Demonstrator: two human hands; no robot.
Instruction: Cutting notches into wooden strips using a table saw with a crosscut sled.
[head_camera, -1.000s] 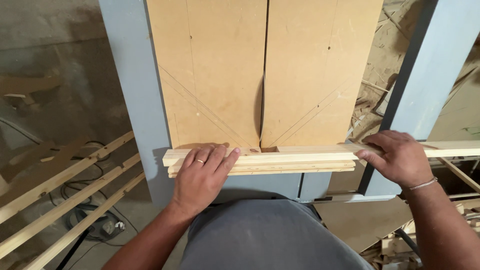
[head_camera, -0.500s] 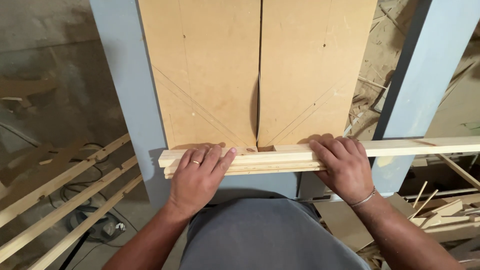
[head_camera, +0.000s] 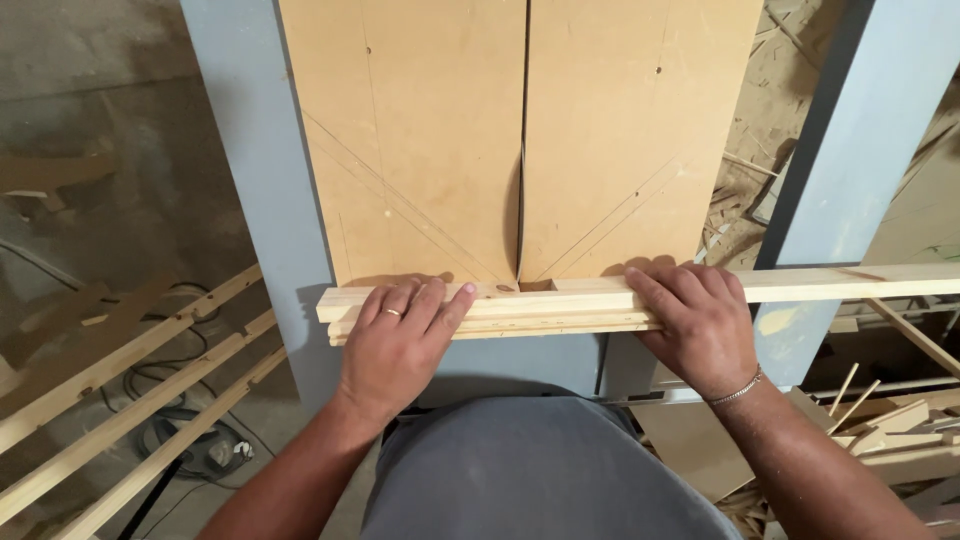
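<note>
A bundle of long pale wooden strips (head_camera: 560, 305) lies crosswise at the near edge of a brown fibreboard saw sled (head_camera: 420, 150) with a slot down its middle. My left hand (head_camera: 400, 335), with a ring on one finger, presses flat on the strips left of the slot. To the right of the slot my right hand (head_camera: 700, 320), with a bracelet at the wrist, is wrapped over the strips. The strips run out past the right edge of the view.
The sled rests on a grey-blue table frame (head_camera: 255, 180). Several long wooden slats (head_camera: 130, 400) lean at the lower left above cables on the concrete floor. Offcuts and scrap wood (head_camera: 890, 430) lie at the lower right, sawdust and chips at the upper right.
My right hand has slid left along the strips, from far right to just beside the slot. The left hand has stayed in place on the strips.
</note>
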